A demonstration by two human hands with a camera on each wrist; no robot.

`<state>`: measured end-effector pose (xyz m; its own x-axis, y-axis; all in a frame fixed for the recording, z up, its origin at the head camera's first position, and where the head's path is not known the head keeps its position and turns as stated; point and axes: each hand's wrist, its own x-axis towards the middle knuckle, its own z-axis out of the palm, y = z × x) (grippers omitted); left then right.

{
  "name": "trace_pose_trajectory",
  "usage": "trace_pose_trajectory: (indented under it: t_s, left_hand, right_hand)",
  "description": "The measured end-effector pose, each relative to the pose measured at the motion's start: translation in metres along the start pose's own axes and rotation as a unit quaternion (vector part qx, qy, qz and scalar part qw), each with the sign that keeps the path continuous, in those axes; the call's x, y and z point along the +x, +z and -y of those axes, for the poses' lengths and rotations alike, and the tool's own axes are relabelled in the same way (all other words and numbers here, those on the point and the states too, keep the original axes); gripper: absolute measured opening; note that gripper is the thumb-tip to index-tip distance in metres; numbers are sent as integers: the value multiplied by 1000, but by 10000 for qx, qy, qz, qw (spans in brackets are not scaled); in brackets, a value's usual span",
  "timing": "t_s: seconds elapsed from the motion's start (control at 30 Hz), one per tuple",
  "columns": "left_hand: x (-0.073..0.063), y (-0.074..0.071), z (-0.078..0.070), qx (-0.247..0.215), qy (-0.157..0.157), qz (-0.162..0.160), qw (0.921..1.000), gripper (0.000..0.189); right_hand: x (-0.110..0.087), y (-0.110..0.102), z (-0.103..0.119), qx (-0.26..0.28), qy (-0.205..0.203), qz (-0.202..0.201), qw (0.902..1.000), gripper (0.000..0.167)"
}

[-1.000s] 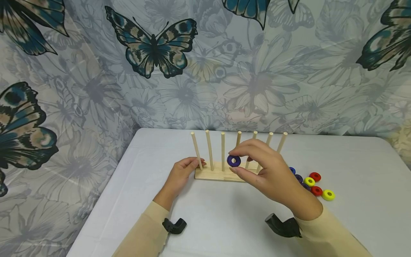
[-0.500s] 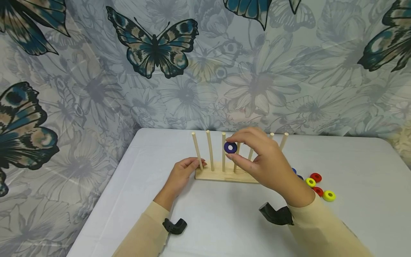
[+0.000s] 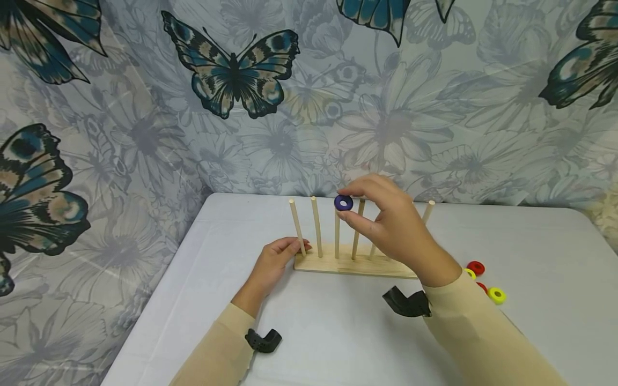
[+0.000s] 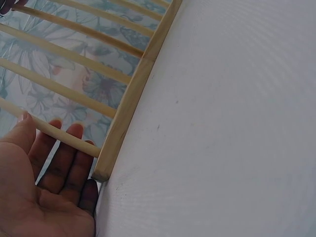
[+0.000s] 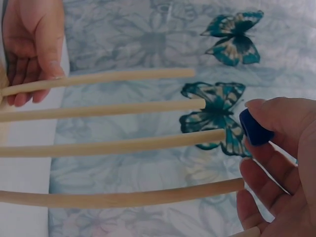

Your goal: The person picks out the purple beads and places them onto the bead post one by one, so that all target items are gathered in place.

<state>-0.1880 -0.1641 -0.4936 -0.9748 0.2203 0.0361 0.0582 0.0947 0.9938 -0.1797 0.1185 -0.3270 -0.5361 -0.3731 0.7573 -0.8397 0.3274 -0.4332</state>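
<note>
Left hand (image 3: 270,265) pinched the leftmost peg (image 3: 296,226) low down, thumb one side, fingers other, probably steadying the base (image 3: 352,266). Right hand (image 3: 398,228) held the purple ring (image 5: 256,129) by its rim, thumb and forefinger, keeping the hole clear; ring sat just above the third peg (image 3: 337,236), apart. Loose yellow ring (image 3: 496,295) and red ring (image 3: 476,267) lay right of the base.

Purple ring (image 3: 343,208), pinched by the right hand (image 3: 393,228) above the third peg (image 3: 337,233) from left; upright wooden rack (image 3: 345,265), left hand (image 3: 270,261) on its leftmost peg (image 3: 296,222)
</note>
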Motion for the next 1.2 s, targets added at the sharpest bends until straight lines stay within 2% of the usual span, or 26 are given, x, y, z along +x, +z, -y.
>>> trace_pose_trajectory:
  t_s: [0.5,1.2]
  left_hand:
    - [0,0,-1,-9,80,-12,10000,32]
    - [0,1,1,14,107,18,9999,33]
  right_hand:
    - [7,7,-4,-334,707,257,9966,30]
    - [9,10,-3,-605,1049,516,9913,30]
